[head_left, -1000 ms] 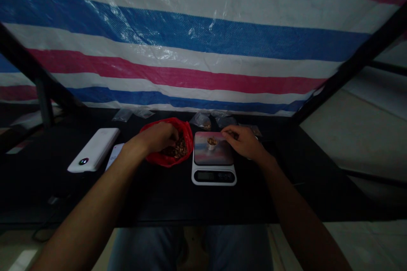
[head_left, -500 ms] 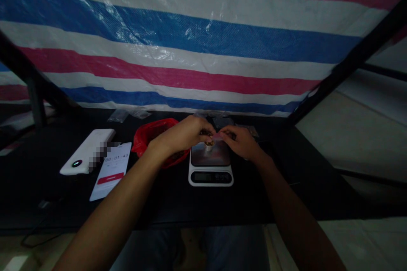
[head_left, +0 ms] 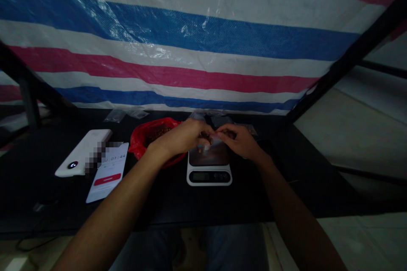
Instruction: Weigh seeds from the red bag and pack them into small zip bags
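Over the digital kitchen scale (head_left: 209, 157), both my hands meet fingertip to fingertip. My left hand (head_left: 194, 132) is closed, its fingers curled round what looks like a small pale cup (head_left: 206, 147) with brown bits at its top. The cup is blurred and partly covered by the thumb. My right hand (head_left: 239, 137) pinches the edge of a thin, see-through, pinkish piece of plastic (head_left: 217, 136), probably a small bag. Under my left forearm sits a red plastic bag (head_left: 136, 135), open at the top, with many small brown pieces (head_left: 158, 134) inside.
A phone (head_left: 108, 173) showing a running timer lies left, beside a white power bank (head_left: 84, 152). Clear plastic bags (head_left: 116, 115) lie at the back of the black table (head_left: 178, 207). A striped tarp (head_left: 190, 63) hangs behind, with dark frame bars (head_left: 343, 59) slanting at both sides.
My left hand has shifted slightly, and the small cup beneath its fingers shows less plainly. More of the brown pieces in the red bag shows. The whole view has moved a little.
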Tool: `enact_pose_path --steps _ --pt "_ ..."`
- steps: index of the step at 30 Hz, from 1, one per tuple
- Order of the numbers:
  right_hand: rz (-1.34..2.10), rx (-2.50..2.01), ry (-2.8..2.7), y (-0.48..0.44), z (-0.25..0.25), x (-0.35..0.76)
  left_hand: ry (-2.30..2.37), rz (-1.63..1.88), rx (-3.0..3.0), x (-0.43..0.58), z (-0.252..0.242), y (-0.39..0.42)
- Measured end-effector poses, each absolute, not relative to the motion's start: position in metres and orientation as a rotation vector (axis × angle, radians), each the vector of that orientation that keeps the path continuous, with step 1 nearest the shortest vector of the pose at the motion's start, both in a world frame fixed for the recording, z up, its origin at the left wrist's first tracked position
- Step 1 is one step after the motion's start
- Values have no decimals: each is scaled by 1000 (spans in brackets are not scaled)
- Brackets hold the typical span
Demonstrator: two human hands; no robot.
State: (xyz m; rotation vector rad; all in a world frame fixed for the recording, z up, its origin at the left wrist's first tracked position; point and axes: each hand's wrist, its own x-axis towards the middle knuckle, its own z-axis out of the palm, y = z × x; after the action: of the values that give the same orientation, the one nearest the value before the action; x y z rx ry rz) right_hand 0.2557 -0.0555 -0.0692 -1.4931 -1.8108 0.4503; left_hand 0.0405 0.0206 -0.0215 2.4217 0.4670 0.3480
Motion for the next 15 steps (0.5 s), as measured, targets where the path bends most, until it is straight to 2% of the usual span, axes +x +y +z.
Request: enact_pose_path --steps 15 --pt "549 -1355 -1855 -57 -73 250 452 449 2332 38 -30 18"
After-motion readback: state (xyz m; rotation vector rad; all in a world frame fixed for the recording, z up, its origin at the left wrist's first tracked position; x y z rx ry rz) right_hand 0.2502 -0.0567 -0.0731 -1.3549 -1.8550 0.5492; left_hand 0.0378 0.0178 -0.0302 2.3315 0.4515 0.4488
